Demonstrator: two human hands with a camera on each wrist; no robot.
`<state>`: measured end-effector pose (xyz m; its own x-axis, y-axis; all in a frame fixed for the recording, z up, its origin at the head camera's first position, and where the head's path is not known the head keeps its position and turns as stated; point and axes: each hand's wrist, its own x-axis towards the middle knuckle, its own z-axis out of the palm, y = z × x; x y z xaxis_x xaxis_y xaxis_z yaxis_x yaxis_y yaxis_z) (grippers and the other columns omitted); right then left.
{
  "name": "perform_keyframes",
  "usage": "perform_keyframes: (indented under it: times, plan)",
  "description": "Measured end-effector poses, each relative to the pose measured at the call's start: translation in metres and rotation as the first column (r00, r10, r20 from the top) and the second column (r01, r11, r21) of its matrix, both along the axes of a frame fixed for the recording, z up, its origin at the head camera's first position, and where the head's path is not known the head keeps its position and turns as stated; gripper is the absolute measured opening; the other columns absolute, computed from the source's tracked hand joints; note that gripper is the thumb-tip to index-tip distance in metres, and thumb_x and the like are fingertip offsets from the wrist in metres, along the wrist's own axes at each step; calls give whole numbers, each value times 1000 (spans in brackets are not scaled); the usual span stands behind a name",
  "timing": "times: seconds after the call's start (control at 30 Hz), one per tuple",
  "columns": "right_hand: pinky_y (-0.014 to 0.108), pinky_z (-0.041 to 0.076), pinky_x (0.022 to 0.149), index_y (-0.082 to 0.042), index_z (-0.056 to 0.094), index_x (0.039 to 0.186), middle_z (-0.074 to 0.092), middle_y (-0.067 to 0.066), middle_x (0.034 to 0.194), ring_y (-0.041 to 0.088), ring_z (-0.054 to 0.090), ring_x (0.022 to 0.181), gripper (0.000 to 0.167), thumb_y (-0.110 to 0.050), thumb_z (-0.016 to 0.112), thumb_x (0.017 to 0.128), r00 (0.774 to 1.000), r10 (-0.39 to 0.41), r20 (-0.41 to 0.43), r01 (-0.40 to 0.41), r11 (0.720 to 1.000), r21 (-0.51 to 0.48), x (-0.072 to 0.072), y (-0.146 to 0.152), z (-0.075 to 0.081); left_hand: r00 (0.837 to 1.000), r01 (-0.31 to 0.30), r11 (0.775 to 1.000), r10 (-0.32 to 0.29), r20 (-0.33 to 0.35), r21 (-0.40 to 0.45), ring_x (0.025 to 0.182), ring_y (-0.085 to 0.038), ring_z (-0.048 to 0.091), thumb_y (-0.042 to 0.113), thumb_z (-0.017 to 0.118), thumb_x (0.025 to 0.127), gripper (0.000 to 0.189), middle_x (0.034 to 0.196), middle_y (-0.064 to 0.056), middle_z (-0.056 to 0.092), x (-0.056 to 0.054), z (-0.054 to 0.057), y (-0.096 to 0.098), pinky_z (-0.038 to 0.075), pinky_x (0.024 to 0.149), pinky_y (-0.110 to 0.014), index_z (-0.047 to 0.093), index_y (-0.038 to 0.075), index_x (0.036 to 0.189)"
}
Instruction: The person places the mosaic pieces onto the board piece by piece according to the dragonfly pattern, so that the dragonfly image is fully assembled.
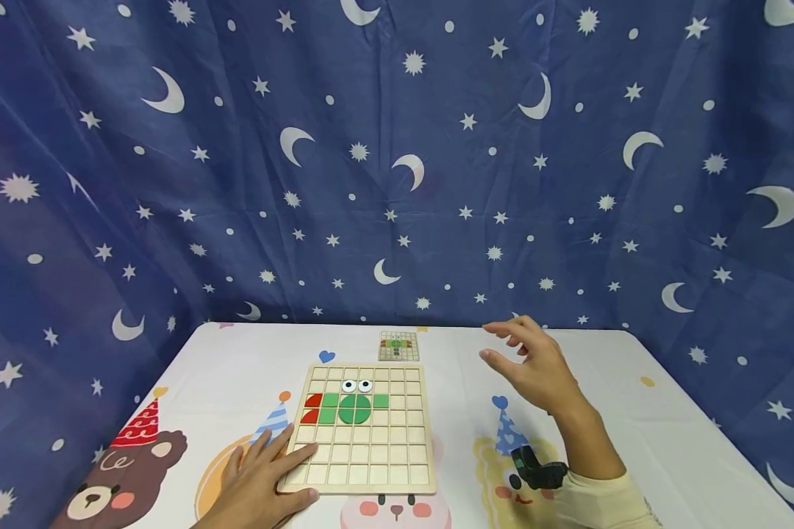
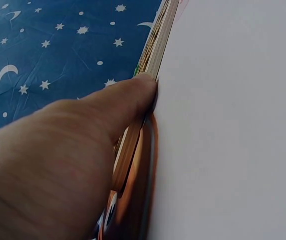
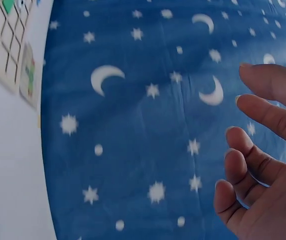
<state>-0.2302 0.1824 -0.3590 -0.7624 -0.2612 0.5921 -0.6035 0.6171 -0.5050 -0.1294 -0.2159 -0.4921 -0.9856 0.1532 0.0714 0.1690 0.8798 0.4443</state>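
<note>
Your left hand [image 1: 261, 477] lies at the near left corner of the wooden grid board [image 1: 378, 474], fingers spread and loosely extended, clamped on nothing. The left wrist view shows the thumb touching the board's side edge. The board rests flat on the printed tablecloth [image 1: 459, 448], in front of you and slightly left of centre. Judged by its look, it is stiff and light, and could slide on the cloth if nudged; take hold of it by the raised rim, at opposite sides, and keep it level.

In its left columns sit two red pieces [image 1: 310, 416] with a curved side, one above the other. Beside them are two green square tiles [image 1: 327, 416], then a green disc [image 1: 353, 409] spanning four cells, with two googly-eye pieces [image 1: 365, 385] just above. A single green square tile [image 1: 380, 401] lies right of the disc. All appear thin, rigid and smooth, likely slippery; pinch each at its edges. Whether any is fixed, you cannot tell.

Just past the far rim lies a pattern card [image 1: 399, 346], probably thin and easily bent; lift it by a corner.

Your right hand [image 1: 534, 364] hangs raised over the tablecloth's right part, thumb and fingers apart, holding nothing visible.
</note>
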Motion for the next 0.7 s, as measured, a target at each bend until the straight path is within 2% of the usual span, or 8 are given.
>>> perform_keyframes:
  times: [0.1, 0.3, 0.53, 0.6, 0.7]
  plan:
    - [35, 44, 70, -9, 68, 117, 59, 2, 103, 19, 52, 89, 37, -11, 78, 82, 998, -59, -11, 59, 998, -4, -3, 17, -5, 1000, -1, 1000, 1, 7, -8, 137, -45, 22, 70, 66, 74, 67, 149, -8, 39, 0, 1, 0, 8, 101, -68, 62, 35, 131]
    - [37, 42, 72, -7, 67, 118, 59, 8, 105, 18, 47, 88, 34, -15, 75, 86, 986, -157, 63, 161, 986, -48, -9, 44, -20, 1000, 2, 1000, -2, 12, -1, 137, -46, 22, 69, 66, 75, 67, 149, -9, 39, 0, 1, 0, 7, 101, -68, 62, 33, 131]
    - [27, 41, 71, -6, 64, 124, 58, 17, 112, 20, 45, 91, 39, -19, 72, 89, 968, -200, 155, 215, 972, -94, -18, 68, -44, 1000, 8, 1000, -8, 2, -4, 136, -46, 23, 70, 65, 75, 68, 150, -9, 38, 0, 1, 0, 8, 100, -69, 61, 32, 132]
    - [29, 42, 71, -7, 63, 124, 57, 18, 112, 23, 45, 91, 40, -22, 72, 89, 967, -187, 174, 208, 972, -112, -24, 74, -54, 1000, 5, 1000, -5, -8, -9, 136, -46, 24, 70, 65, 75, 69, 149, -9, 38, 0, 1, 0, 8, 100, -69, 61, 32, 132]
    - [39, 43, 63, -15, 64, 125, 57, 13, 111, 26, 46, 92, 42, -31, 73, 88, 955, -214, 206, 241, 964, -116, -37, 87, -77, 1000, 7, 1000, -8, -27, -20, 135, -47, 26, 70, 66, 75, 68, 149, -10, 40, 0, 1, 1, 10, 99, -69, 62, 32, 132]
